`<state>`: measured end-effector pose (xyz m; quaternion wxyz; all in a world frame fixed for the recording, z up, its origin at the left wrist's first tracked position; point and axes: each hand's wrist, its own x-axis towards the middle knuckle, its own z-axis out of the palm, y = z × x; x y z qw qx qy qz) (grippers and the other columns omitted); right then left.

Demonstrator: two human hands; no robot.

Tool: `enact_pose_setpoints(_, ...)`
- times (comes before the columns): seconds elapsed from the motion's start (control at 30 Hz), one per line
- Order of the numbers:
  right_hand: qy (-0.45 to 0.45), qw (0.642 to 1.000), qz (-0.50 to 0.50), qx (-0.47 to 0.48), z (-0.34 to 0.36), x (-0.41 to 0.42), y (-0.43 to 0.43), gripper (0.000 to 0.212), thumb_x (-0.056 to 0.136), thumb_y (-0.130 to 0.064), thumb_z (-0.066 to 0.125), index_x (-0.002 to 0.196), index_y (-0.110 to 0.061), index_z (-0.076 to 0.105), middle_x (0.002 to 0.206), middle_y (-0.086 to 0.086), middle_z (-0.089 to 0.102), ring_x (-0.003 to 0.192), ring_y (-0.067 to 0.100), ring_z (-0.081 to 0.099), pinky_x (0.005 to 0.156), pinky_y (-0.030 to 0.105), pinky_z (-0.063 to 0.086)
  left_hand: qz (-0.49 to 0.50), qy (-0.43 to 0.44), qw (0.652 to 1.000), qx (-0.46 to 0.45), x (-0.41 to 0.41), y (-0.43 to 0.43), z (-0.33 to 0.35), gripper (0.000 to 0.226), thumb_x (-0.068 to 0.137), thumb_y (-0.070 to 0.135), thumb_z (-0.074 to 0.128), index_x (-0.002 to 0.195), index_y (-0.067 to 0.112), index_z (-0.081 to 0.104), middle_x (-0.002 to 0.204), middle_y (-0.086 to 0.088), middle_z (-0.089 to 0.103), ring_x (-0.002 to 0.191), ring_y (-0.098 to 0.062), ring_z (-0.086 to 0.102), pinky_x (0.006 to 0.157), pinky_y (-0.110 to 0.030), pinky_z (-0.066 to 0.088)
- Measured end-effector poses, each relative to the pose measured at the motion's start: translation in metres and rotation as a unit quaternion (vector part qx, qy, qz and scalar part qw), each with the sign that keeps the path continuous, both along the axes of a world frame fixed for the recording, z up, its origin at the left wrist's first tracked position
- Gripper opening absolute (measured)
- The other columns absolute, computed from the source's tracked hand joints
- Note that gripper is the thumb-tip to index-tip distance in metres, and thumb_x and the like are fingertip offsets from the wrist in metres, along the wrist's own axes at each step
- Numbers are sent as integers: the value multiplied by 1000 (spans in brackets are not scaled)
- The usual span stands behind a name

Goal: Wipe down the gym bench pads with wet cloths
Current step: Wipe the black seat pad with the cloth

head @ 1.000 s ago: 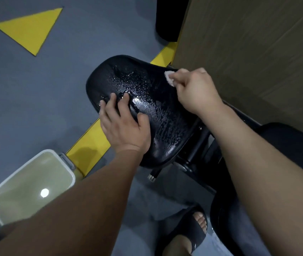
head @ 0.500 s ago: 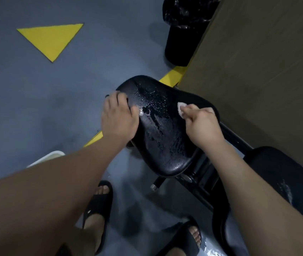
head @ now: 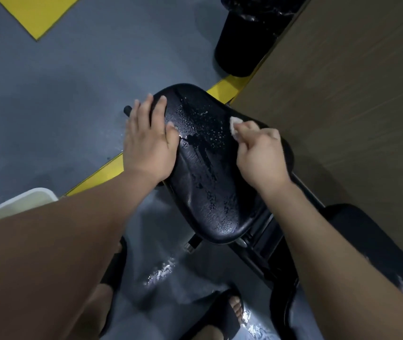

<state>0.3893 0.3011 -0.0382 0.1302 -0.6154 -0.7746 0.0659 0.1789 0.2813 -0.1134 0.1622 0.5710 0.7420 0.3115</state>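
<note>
Hands share the work: left hand (head: pixel 147 143) lies spread flat, steadying the glossy black wet seat pad (head: pixel 210 168); right hand (head: pixel 260 157) pinches a small white cloth (head: pixel 234 123) against it to wipe.

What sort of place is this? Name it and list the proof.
Most likely a gym floor: a black padded bench seat on a metal frame, grey flooring with yellow floor markings, and a black bin by the wall.

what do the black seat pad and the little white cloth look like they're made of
The black curved seat pad looks like smooth vinyl or faux leather over padding: glossy, with water beading on it. The small white cloth, pinched in the right hand, looks like soft crumpled fabric or tissue; too little shows to be sure.
</note>
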Motion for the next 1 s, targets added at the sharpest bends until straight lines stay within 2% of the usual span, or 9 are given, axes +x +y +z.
enact_pose_setpoints(0.07,10,998,55,2,3,-12,-35,40,86,4,50,114,-15,72,100,-4,68,90,28,47,86,24,37,9,12,1000,4,1,1,-2,61,101,39,25,158,17,31,165,-11,26,154,-37,17,125,-51,17)
enact_pose_setpoints(0.2,-14,988,155,-10,11,-10,-67,42,87,6,53,118,-16,70,114,-5,69,92,22,46,93,25,44,15,20,1000,7,0,1,-4,60,102,38,24,158,19,32,165,-11,26,153,-37,19,124,-52,20)
enact_pose_setpoints(0.3,-51,993,102,2,-1,0,-13,37,93,0,48,116,-21,68,106,-6,68,90,28,53,89,27,40,12,17,1000,4,-1,1,-3,60,102,39,25,158,19,31,166,-10,25,154,-36,18,125,-50,19)
enact_pose_setpoints(0.4,-27,999,20,-1,-7,-2,9,36,99,-4,44,121,-19,68,101,-5,67,91,32,51,84,19,31,15,12,1000,-2,-1,0,-1,58,103,38,26,159,22,30,167,-7,23,155,-33,15,125,-49,19)
enact_pose_setpoints(0.53,1,996,90,-3,2,-14,-50,42,89,5,49,121,-14,69,106,-4,68,93,25,45,88,21,37,13,4,1000,9,-1,0,-1,59,103,37,26,158,20,33,166,-10,26,154,-36,18,125,-49,20)
enact_pose_setpoints(0.63,-14,992,126,7,1,-5,-35,40,90,6,53,120,-16,70,113,-6,70,90,26,50,91,28,44,11,2,1000,7,-2,0,0,59,103,37,26,158,19,32,166,-10,25,154,-36,18,125,-49,19)
enact_pose_setpoints(0.83,-23,999,21,8,-10,-16,27,38,99,-3,43,127,-15,67,99,-3,66,87,27,44,89,24,37,8,-1,1000,6,-2,-1,0,57,104,36,26,159,20,31,166,-9,23,154,-34,16,126,-47,17)
enact_pose_setpoints(0.9,-14,998,51,19,-7,-24,5,40,90,2,45,119,-14,69,95,-1,65,85,28,47,91,30,40,13,-5,1000,7,-1,0,-1,57,104,36,26,158,20,33,166,-9,24,154,-35,18,125,-48,19)
enact_pose_setpoints(1.0,5,991,131,5,-3,-21,-30,43,86,4,47,119,-14,68,108,-2,69,89,24,47,94,29,40,14,0,1000,14,-1,1,-1,56,103,34,28,157,18,35,165,-12,26,152,-37,20,125,-49,20)
